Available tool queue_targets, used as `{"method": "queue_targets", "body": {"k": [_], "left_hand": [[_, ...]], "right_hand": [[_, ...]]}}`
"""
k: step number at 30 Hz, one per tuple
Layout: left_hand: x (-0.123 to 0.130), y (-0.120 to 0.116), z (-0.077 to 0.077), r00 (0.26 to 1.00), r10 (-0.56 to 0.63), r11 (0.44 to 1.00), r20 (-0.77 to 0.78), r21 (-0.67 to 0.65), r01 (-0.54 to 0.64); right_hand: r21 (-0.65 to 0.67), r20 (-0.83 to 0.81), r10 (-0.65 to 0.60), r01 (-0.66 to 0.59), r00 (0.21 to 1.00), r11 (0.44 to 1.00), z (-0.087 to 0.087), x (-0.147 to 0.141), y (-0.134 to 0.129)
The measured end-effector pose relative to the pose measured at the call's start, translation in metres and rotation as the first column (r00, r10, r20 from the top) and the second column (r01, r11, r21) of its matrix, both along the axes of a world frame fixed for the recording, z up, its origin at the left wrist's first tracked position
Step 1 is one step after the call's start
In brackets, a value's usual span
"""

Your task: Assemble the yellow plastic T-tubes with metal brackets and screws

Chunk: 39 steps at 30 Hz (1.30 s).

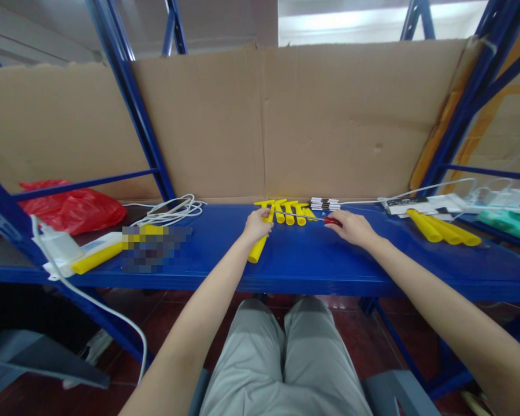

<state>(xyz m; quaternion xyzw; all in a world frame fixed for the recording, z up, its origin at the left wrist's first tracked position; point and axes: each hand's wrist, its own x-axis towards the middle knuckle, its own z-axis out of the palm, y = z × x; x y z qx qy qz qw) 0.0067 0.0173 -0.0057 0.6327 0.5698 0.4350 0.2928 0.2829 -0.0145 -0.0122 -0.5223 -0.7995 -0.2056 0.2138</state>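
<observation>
My left hand (257, 224) is closed around a yellow plastic tube (256, 249), whose wide end points down toward the table's front edge. A screwdriver (331, 222) with a red handle is gripped in my right hand (352, 226). Its thin metal shaft points left and reaches the tube's upper part beside my left fingers; whether the tip touches a screw is too small to tell. Several similar yellow tubes with crosspieces (289, 214) lie in a row just behind, between my hands. Small yellow pieces (308, 214) lie at the row's right end.
A small black-and-white stack (325, 203) sits at the back of the blue table (320, 260). Three yellow tubes (449, 230) lie right, near a white power strip (442, 205). Coiled white cable (177, 208) and a red plastic bag (73, 208) are left. Cardboard (329, 121) stands behind.
</observation>
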Motion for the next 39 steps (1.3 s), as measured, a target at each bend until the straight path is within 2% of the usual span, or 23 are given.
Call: {"method": "queue_targets", "body": {"k": [4, 10, 17, 24, 29, 39], "left_hand": [[0.0002, -0.0007, 0.0004, 1.0, 0.009, 1.0, -0.016, 0.007, -0.009], [0.0002, -0.0002, -0.0009, 1.0, 0.001, 1.0, -0.004, 0.012, -0.001], [-0.0002, 0.0001, -0.0013, 1.0, 0.005, 1.0, -0.012, -0.006, -0.005], [0.0004, -0.0006, -0.0011, 1.0, -0.005, 1.0, 0.0, -0.013, 0.005], [0.0002, 0.0, -0.0012, 1.0, 0.01, 1.0, 0.001, -0.011, -0.01], [0.001, -0.004, 0.0024, 0.999, 0.001, 1.0, -0.04, -0.006, -0.001]], "right_hand": [[-0.033, -0.018, -0.003, 0.003, 1.0, 0.999, 0.0002, -0.0016, -0.0001], [-0.05, 0.006, -0.096, 0.096, 0.995, 0.994, 0.0014, -0.0034, -0.0018], [-0.043, 0.011, -0.012, 0.013, 1.0, 0.999, 0.0018, -0.0037, -0.0032], [-0.033, -0.007, -0.071, 0.071, 0.997, 0.997, 0.0016, -0.0027, -0.0029], [-0.022, 0.036, -0.048, 0.049, 0.998, 0.999, 0.0032, -0.0032, -0.004], [-0.048, -0.011, -0.051, 0.05, 0.999, 0.998, 0.0019, -0.0028, -0.002]]}}
